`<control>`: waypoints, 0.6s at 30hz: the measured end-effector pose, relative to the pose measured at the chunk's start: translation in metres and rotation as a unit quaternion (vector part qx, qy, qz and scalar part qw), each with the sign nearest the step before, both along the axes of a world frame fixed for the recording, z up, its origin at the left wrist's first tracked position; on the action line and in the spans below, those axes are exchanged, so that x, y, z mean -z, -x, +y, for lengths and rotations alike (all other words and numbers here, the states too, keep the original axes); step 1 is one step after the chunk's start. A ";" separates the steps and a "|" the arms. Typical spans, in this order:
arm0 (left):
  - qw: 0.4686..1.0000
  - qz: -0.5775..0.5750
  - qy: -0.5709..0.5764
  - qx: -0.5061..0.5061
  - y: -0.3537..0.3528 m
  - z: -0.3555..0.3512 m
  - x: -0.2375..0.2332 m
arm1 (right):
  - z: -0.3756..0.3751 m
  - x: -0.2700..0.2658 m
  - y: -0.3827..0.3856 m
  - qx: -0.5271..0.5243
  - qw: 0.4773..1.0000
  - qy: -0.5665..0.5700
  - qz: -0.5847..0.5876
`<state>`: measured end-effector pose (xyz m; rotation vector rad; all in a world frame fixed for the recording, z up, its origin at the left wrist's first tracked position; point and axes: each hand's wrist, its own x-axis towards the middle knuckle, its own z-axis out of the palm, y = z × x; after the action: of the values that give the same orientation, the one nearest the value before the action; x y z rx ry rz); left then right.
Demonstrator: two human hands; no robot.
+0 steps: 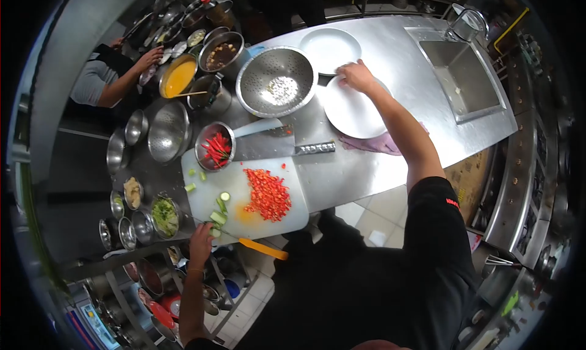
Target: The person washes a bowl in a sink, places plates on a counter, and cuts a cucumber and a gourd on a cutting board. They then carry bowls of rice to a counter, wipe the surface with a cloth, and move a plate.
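- Steel colander [249, 84] left of my right hand [357, 76], a pale patch in its base I can't identify.
- Beyond my left hand [201, 239]: steel bowl [215, 128] of whole red chillies [217, 150]; farther off, pot [185, 57] of orange-yellow liquid [179, 79].
- Bowl of shredded greens [163, 213] left of my left hand.
- Near white plate [352, 115] under my right fingers, at its far rim; far plate [329, 50] just beyond. Fingers bent; can't tell whether they grip.
- Left fingers curled down at cut green pieces [218, 217]; closure unclear. Orange-handled knife [262, 249] just right.
- Chopped chillies [267, 194] right of that hand, on a white board [296, 211].
- Steel table [390, 56]; sink [458, 69] right of my right hand; co-worker's hand [148, 58] far left of it.
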<state>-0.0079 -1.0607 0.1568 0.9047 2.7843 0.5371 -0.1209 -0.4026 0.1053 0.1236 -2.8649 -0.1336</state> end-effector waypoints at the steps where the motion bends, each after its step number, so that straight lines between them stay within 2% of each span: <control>1: 1.000 -0.020 0.007 -0.007 0.000 0.002 -0.003 | 0.010 0.002 0.012 0.022 0.995 0.042 -0.089; 2: 0.999 -0.043 0.013 -0.016 0.000 0.003 -0.005 | 0.021 0.005 0.022 0.040 0.979 0.081 -0.181; 5: 0.999 -0.042 0.008 -0.017 0.000 0.005 -0.004 | 0.051 0.008 0.038 -0.004 0.994 0.069 -0.086; 9: 1.000 -0.015 -0.007 -0.003 0.002 -0.005 0.005 | 0.056 0.011 0.062 -0.038 0.995 0.049 -0.077; 14: 0.998 -0.060 0.014 -0.030 0.003 -0.003 0.002 | 0.057 0.004 0.061 -0.040 0.989 0.043 -0.137; 18: 0.999 -0.038 -0.007 -0.014 0.003 -0.004 0.004 | 0.062 -0.002 0.058 -0.099 0.985 0.041 -0.137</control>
<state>-0.0104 -1.0650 0.1525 0.8323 2.7320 0.5842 -0.1789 -0.3402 0.1076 0.4399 -3.1024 0.0444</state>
